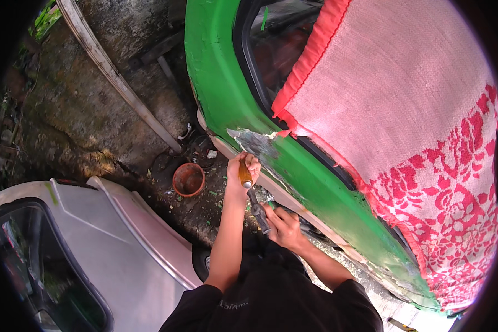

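In the head view, the only writing I can make out is a line of pale lettering across the chest of my black shirt (260, 285); it is small and turned round from my side. My left hand (234, 172) is closed around the handle of an amber-handled tool (244, 171), fingers wrapped, right beside the lower edge of the green car (310, 182). The handle's metal-capped end points back toward my chest; my fist hides the far end, so I can't tell whether it touches the car. My right hand (286, 228), also near that lower edge, is clamped on a dark metal tool (258, 212), shaped like a hammer head, my thumb and fingers closed against it. Its upper end lies right by the metal cap, though I can't tell whether the two touch.

Just past my left fist, the green car has a rough grey patch (254, 144) where the paint is gone. A pink-and-red floral towel (398, 110) is draped over the car's window side. To the left of the green car, a round terracotta-coloured pot (188, 180) sits on the littered ground. Farther left of it stands a pale grey car (110, 227), and a long curved strip (116, 74) leans across the ground beyond the pot.
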A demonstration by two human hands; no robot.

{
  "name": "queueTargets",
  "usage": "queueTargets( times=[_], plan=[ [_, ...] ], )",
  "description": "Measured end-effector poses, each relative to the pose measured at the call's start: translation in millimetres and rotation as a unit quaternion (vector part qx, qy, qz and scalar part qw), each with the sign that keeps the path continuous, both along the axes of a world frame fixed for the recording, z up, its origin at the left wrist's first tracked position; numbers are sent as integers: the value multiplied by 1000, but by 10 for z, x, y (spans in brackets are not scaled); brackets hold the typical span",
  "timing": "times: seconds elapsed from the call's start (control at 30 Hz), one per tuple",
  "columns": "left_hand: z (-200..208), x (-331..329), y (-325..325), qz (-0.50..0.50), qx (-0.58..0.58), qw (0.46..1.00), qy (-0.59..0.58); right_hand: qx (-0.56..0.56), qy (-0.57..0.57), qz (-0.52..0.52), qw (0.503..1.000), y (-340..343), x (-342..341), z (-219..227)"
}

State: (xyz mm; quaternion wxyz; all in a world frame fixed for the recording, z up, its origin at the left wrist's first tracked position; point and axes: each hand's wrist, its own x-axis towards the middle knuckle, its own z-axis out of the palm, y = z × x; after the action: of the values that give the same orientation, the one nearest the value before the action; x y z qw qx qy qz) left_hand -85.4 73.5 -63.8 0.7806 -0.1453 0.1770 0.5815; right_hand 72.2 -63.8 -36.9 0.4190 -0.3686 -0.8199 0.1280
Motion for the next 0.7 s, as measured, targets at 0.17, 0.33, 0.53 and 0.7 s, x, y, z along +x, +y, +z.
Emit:
queueTargets(
  times=[0.17, 0.33, 0.53, 0.7],
  plan=[
    [-147, 11, 69, -5, 42, 999, 10, 66, 89, 11, 994, -106, 40, 294],
    [-163, -45, -36, -24, 80, 996, -36, 75, 117, -31, 990, -121, 35, 408],
    [-69, -37, -42, -20, 95, 995, 2, 60, 127, -34, 989, -71, 20, 347],
    [-51, -168, 4, -24, 85, 995, -53, 44, 110, -20, 993, -53, 3, 371]
  ],
)
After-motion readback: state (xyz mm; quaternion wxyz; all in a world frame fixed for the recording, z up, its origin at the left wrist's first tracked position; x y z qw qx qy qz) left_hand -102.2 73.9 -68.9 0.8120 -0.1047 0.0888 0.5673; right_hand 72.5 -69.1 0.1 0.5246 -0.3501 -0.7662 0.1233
